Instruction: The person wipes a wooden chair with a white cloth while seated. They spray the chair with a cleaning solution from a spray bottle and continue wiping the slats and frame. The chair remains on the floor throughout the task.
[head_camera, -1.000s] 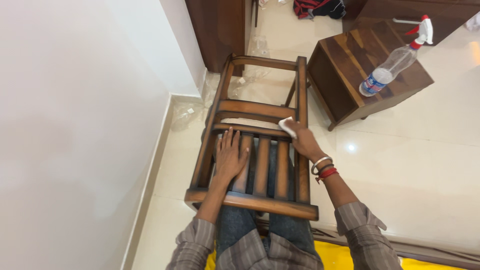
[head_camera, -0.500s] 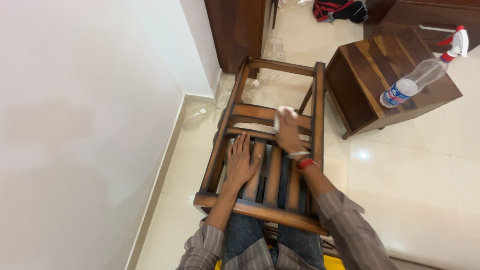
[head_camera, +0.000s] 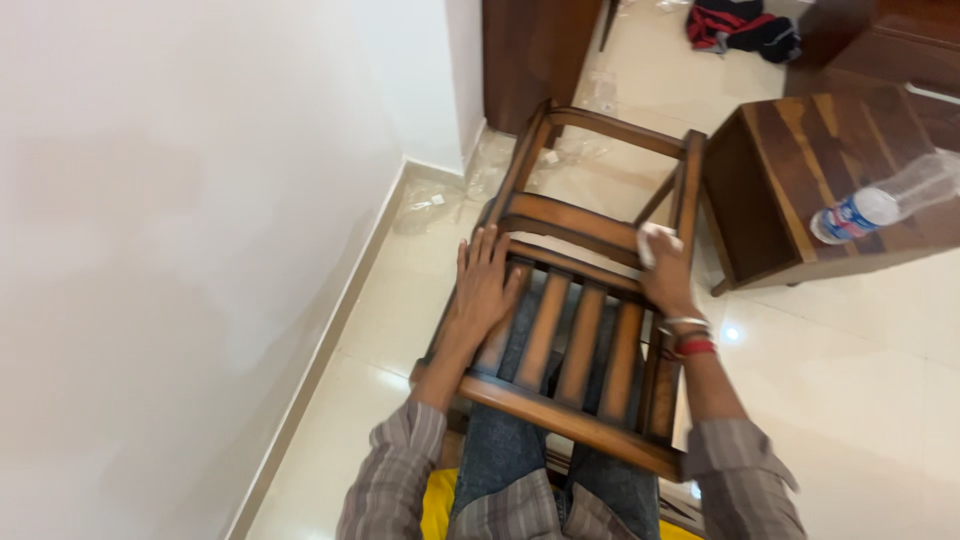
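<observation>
Chair frame (head_camera: 575, 330) across our lap: our left hand (head_camera: 485, 285) lies flat, our right hand (head_camera: 668, 280) pinches the white cloth (head_camera: 648, 240) on the right rail; wiping seems underway.

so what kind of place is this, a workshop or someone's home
Most likely a room in a home, not a workshop: glossy tiled floor, plain white wall, a wooden side table, and clothes lying on the floor. The person sits wiping a wooden chair.

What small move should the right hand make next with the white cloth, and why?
Probably slide the white cloth leftward along the cross rail: the right hand presses it at the rail's right end, while the left hand lies flat on the slats, steadying the wooden chair.
</observation>
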